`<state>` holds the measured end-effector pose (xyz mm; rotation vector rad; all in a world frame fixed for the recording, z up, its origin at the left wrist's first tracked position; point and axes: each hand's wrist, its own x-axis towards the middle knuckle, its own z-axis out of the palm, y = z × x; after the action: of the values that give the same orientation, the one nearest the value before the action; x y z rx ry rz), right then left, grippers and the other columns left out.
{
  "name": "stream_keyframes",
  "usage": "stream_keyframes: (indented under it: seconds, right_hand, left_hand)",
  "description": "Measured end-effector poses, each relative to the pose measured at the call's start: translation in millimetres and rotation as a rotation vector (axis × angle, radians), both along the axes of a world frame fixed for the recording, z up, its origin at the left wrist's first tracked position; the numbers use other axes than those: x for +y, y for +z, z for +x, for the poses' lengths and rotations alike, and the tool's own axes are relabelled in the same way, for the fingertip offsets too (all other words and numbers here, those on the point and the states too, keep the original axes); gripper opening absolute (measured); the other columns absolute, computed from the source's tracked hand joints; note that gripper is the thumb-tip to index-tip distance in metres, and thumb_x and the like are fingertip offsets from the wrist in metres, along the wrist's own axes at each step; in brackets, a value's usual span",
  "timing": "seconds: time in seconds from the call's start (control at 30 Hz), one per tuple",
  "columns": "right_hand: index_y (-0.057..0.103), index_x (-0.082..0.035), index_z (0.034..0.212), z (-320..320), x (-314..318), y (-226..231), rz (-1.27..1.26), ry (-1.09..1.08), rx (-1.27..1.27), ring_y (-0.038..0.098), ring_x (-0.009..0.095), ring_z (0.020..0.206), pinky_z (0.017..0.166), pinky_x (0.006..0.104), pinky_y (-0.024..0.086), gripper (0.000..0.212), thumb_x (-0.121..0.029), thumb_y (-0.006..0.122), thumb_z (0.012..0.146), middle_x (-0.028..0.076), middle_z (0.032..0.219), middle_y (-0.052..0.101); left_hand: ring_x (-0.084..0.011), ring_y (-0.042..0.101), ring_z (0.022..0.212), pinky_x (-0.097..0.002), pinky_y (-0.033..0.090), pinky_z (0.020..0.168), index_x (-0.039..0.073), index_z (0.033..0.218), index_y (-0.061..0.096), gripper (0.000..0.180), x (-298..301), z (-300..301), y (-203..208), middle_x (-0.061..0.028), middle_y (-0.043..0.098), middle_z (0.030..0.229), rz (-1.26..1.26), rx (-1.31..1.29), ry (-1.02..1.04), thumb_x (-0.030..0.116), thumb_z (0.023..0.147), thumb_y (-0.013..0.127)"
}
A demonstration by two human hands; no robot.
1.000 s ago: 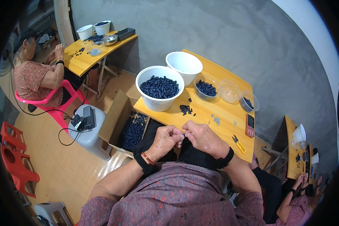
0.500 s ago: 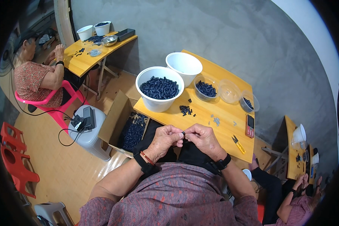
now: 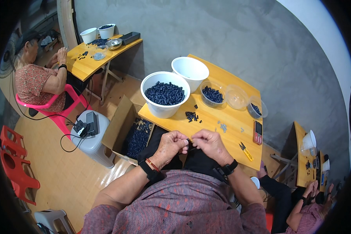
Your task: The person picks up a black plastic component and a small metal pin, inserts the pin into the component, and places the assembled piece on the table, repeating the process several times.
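My left hand (image 3: 168, 148) pinches a tiny black piece (image 3: 189, 140) between thumb and finger. My right hand (image 3: 211, 146) is just beside it, with its fingertips close together, but I can't tell if they have hold of anything. The black piece is over my lap, near the edge of the bench (image 3: 234, 136). On the bench I see a white tub (image 3: 160, 110) full of black pieces, a little black pile (image 3: 191, 116), some small grey bits (image 3: 223, 128), yellow snips (image 3: 245, 151) and a red phone (image 3: 257, 132).
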<state>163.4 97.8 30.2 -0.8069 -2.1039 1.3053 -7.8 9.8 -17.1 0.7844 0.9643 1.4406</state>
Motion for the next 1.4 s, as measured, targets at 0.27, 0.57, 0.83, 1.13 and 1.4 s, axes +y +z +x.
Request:
stream_keyframes:
  seconds: [0.27,0.57,0.83,1.13,1.4]
  right_hand:
    - [0.064,0.004,0.091,-12,46,-8,0.467,-0.330,-0.176,0.065,0.032,0.080,0.071,0.0393,0.052,0.011,-0.003,0.064,0.082,0.019,0.089,0.065]
    - [0.061,0.004,0.089,-10,36,-5,0.157,-0.313,-0.051,0.068,0.020,0.068,0.060,0.0322,0.054,0.011,-0.005,0.064,0.087,0.012,0.081,0.066]
    - [0.055,0.003,0.092,-4,-11,15,-0.162,-0.153,0.090,0.067,0.014,0.067,0.058,0.0244,0.054,0.011,-0.001,0.065,0.088,0.010,0.080,0.065]
    - [0.062,0.004,0.103,-1,-11,9,-0.005,0.023,0.102,0.066,0.012,0.074,0.068,0.0231,0.055,0.012,0.000,0.062,0.092,0.006,0.084,0.062]
    - [0.062,0.002,0.102,2,-8,12,-0.229,-0.016,0.125,0.065,0.011,0.070,0.064,0.0213,0.053,0.010,-0.002,0.060,0.093,0.006,0.083,0.065]
  left_hand:
    - [-0.0150,0.063,0.068,-0.0287,0.057,0.066,0.000,0.102,0.060,0.010,-1,-2,2,-0.0084,0.064,0.085,-0.138,-0.219,0.084,0.002,0.092,0.062]
    - [-0.0147,0.063,0.067,-0.0291,0.057,0.066,0.001,0.098,0.062,0.007,2,-7,1,-0.0070,0.065,0.086,-0.129,-0.215,0.047,0.003,0.092,0.063]
    - [-0.0149,0.065,0.067,-0.0280,0.058,0.064,0.000,0.101,0.062,0.011,-2,-1,9,-0.0077,0.067,0.085,-0.085,-0.269,-0.026,0.004,0.091,0.066]
    - [-0.0134,0.065,0.066,-0.0264,0.057,0.062,0.000,0.101,0.063,0.012,-3,2,10,-0.0076,0.067,0.084,-0.050,-0.237,-0.034,0.005,0.090,0.067]
    - [-0.0125,0.064,0.066,-0.0248,0.056,0.062,0.001,0.100,0.063,0.012,-3,-1,7,-0.0064,0.067,0.084,-0.045,-0.221,-0.032,0.005,0.090,0.067]
